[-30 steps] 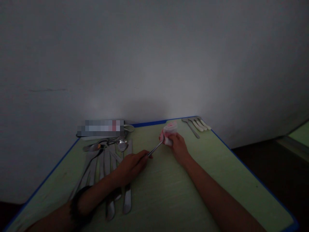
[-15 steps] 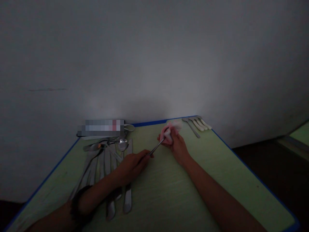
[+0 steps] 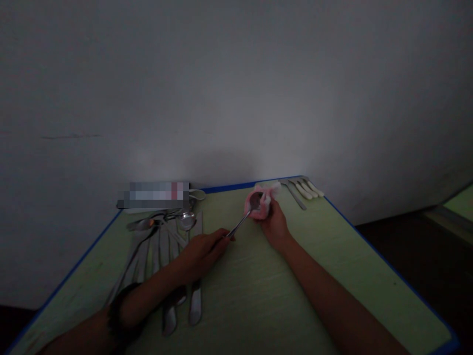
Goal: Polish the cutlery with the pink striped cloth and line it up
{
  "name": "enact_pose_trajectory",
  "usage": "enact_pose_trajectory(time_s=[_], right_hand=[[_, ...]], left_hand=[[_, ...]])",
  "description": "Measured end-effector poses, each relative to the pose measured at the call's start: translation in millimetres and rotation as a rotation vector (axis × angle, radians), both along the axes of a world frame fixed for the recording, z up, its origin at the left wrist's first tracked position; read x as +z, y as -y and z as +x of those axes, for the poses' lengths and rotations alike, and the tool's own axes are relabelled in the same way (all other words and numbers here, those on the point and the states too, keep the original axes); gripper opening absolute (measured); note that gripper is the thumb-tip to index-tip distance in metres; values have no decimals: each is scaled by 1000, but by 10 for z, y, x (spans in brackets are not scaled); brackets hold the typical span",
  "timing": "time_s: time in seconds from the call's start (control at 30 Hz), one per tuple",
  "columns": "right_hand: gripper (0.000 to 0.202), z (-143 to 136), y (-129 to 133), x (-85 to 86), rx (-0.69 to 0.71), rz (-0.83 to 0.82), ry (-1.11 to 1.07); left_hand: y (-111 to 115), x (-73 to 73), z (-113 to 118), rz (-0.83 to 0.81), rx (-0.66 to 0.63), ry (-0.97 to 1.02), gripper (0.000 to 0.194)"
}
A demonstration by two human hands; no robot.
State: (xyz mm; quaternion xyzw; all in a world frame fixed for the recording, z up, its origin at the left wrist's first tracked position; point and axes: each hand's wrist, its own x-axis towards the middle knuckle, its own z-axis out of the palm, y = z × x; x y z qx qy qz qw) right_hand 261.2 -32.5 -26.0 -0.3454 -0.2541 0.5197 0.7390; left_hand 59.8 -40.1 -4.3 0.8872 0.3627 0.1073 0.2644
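My left hand (image 3: 207, 251) is closed around the handle of a metal spoon (image 3: 240, 223), which slants up and to the right over the table. The spoon's bowl lies against a pink and white cloth (image 3: 263, 211) that wraps partly around it. My right hand (image 3: 275, 227) grips this cloth from the right side, its fingers mostly hidden behind it. Beneath and beside my left forearm lie several table knives (image 3: 195, 303). A round-bowled spoon (image 3: 187, 221) rests at their upper end.
At the back left sits a blurred-out box or packet (image 3: 155, 195) beside more cutlery. Several forks with white handles (image 3: 306, 190) and one metal fork (image 3: 296, 196) lie at the back right. The green table (image 3: 236, 305) has a blue edge and meets a grey wall.
My right hand has opened the cloth out from over the spoon's bowl, so the bowl now shows. The left hand holds the handle in nearly the same place.
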Motion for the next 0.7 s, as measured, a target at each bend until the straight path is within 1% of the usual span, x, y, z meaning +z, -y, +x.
enact_pose_trajectory(time_s=[0.17, 0.27, 0.4, 0.57, 0.7], right_hand=[[19, 33, 1, -10, 21, -12, 23], [17, 35, 16, -6, 49, 1, -64], [13, 23, 34, 23, 58, -26, -170], [13, 19, 32, 44, 73, -36, -200], [13, 21, 33, 47, 77, -36, -203]], left_hand=[[3, -1, -3, -2, 7, -4, 32], [0, -7, 1, -1, 4, -10, 32], [5, 6, 7, 7, -6, 0, 31], [17, 32, 12, 1, -11, -7, 31], [12, 19, 5, -1, -13, 1, 31]])
